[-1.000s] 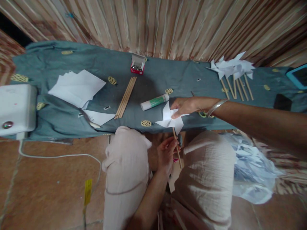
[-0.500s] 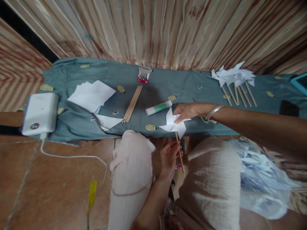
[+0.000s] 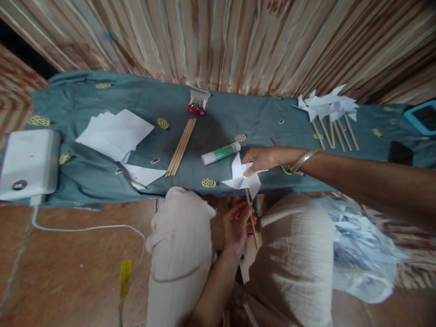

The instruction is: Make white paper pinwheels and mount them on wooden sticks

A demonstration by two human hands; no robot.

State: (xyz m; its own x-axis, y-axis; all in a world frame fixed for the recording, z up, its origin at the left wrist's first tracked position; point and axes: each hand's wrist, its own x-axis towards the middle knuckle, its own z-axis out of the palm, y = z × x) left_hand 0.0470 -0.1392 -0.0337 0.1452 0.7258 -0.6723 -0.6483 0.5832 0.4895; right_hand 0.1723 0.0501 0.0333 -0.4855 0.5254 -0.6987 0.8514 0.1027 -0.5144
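Observation:
A white paper pinwheel (image 3: 252,182) sits at the top of a thin wooden stick (image 3: 253,229), over the near edge of the cloth-covered table. My left hand (image 3: 236,227) is closed around the stick below the paper blades. My right hand (image 3: 260,159), with a bangle at its wrist, grips the pinwheel's centre, thumb pressed at the middle; its other fingers are partly hidden behind the paper. Just left of the pinwheel lies a glue stick (image 3: 220,153) with a green label. Several loose wooden sticks (image 3: 180,147) lie farther left.
An open red box of small metal pins (image 3: 197,105) stands at the back. Stacked white paper (image 3: 114,134) and a white device with a cable (image 3: 30,163) are left. Several finished pinwheels (image 3: 329,106) lie right, near a blue-edged device (image 3: 422,118). A plastic bag (image 3: 363,254) is beside my leg.
The view has shifted slightly, so the table things appear a little farther left. Both hands keep their hold on the pinwheel and its stick, with hardly any movement.

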